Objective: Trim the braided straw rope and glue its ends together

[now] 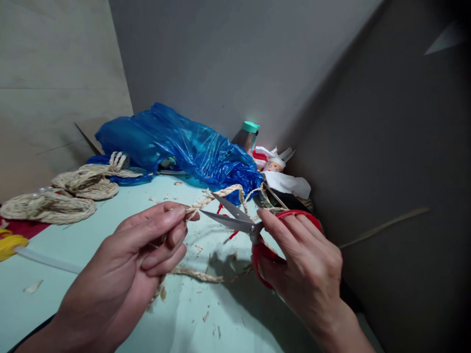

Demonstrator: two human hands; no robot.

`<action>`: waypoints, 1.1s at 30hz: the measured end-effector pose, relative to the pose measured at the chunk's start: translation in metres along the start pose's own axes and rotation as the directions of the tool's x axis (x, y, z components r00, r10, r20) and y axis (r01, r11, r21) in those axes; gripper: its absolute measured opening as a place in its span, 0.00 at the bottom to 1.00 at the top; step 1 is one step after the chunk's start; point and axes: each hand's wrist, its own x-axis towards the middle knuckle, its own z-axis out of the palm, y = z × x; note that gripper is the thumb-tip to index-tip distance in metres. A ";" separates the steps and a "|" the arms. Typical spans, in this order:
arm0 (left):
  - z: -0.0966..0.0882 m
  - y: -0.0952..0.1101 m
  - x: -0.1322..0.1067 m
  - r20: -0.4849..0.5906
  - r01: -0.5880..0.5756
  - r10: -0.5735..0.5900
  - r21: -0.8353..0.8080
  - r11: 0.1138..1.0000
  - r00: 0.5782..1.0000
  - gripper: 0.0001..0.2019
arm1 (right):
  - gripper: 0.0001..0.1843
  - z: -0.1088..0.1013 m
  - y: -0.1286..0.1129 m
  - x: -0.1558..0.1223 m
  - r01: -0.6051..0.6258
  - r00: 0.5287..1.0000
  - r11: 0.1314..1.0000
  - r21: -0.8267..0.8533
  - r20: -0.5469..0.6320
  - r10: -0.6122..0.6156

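A pale braided straw cord is pinched between the thumb and fingers of my left hand. From there it loops up and over to the right, and another stretch of it hangs lower, across the table surface. My right hand grips a pair of scissors with red handles. The blades stand apart and point left, their tips beside the cord, close to my left fingertips. Whether the blades touch the cord I cannot tell.
Woven straw slippers lie at the left by a yellow-handled tool. A blue plastic bag stretches along the back wall. Behind it stand a bottle with a teal lid and a paper cup. Straw scraps litter the pale green table.
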 end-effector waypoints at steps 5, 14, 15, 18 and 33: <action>-0.001 -0.001 0.001 -0.018 0.006 -0.006 -0.006 1.000 1.000 0.14 | 0.13 0.002 -0.001 0.000 0.025 1.000 1.000 -0.005 -0.019 -0.025; 0.000 -0.005 0.002 -0.002 0.006 -0.006 0.001 1.000 1.000 0.15 | 0.13 0.003 -0.002 0.001 0.004 1.000 0.999 0.047 -0.012 -0.003; 0.000 -0.005 0.002 -0.005 0.008 -0.008 -0.002 1.000 1.000 0.16 | 0.14 0.003 -0.002 0.001 0.000 1.000 0.998 0.056 -0.010 0.000; -0.003 -0.006 0.002 0.012 0.032 -0.032 -0.013 0.999 0.999 0.16 | 0.14 0.004 -0.002 0.003 -0.007 1.000 0.997 0.072 -0.005 0.007; -0.006 -0.006 0.001 0.037 0.055 -0.052 -0.074 0.996 0.998 0.16 | 0.15 0.001 0.000 0.005 -0.001 1.000 0.996 0.085 0.011 0.000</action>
